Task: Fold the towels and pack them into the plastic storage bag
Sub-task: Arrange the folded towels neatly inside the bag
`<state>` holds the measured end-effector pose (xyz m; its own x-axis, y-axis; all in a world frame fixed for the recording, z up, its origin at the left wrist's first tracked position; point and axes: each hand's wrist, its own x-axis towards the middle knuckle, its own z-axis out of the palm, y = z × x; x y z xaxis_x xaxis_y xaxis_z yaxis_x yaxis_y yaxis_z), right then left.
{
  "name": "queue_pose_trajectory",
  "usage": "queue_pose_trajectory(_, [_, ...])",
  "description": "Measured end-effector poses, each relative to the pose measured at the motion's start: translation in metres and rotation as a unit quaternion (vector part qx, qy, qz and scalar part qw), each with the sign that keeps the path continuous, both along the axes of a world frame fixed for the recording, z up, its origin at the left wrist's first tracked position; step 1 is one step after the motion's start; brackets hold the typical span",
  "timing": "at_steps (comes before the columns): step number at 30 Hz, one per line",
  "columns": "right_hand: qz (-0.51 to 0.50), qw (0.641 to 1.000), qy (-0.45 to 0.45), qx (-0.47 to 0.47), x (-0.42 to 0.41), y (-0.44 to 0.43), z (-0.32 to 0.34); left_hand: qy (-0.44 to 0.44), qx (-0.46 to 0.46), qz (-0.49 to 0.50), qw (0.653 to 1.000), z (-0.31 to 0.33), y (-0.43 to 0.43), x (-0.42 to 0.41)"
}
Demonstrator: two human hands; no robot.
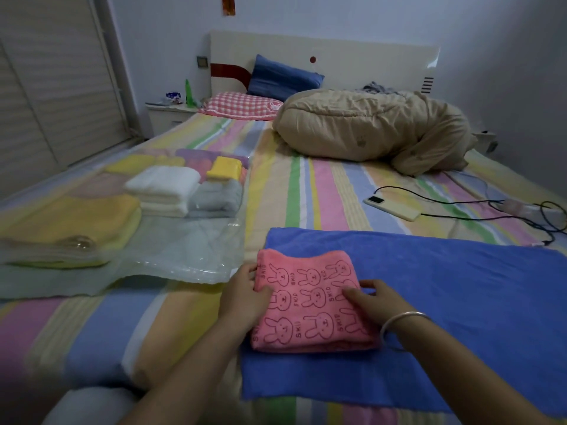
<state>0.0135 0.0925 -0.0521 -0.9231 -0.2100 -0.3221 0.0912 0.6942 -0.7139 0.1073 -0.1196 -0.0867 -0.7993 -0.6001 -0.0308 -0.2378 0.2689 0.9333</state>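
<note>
One folded pink towel (310,302) lies lengthwise toward the headboard (337,53).

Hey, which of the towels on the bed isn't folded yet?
The blue towel, spread flat under the folded pink rabbit towel; those in the plastic bag are folded.

The left forearm (190,372) and the right forearm (460,372), both bare, are stretched forward from the lower edge of the view and drawn in toward each other. The left hand (242,294) is set at the left edge of the folded pink towel (310,305), with the thumb laid on top and the fingers curled at the edge. The right hand (372,299) is placed at the towel's right edge, its fingers bent with the tips pressed on the top. A silver bangle (399,322) is worn on the right wrist.
</note>
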Motion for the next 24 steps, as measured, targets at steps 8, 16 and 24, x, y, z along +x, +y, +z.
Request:
queue_pose_trajectory(8, [-0.049, 0.98, -0.139, -0.133, 0.011, 0.001, 0.001, -0.039, -0.172, 0.001, 0.984, -0.001, 0.015, 0.008])
queue_pose_trajectory(16, [0.089, 0.996, 0.005, -0.029, -0.008, 0.029, 0.024, -0.064, -0.479, -0.219, 0.847, -0.007, 0.075, -0.019])
queue_pose_trajectory(24, [0.228, 0.912, 0.24, 0.243, 0.026, 0.004, 0.027, 0.003, -0.382, -0.241, 0.892, -0.02, 0.083, -0.015])
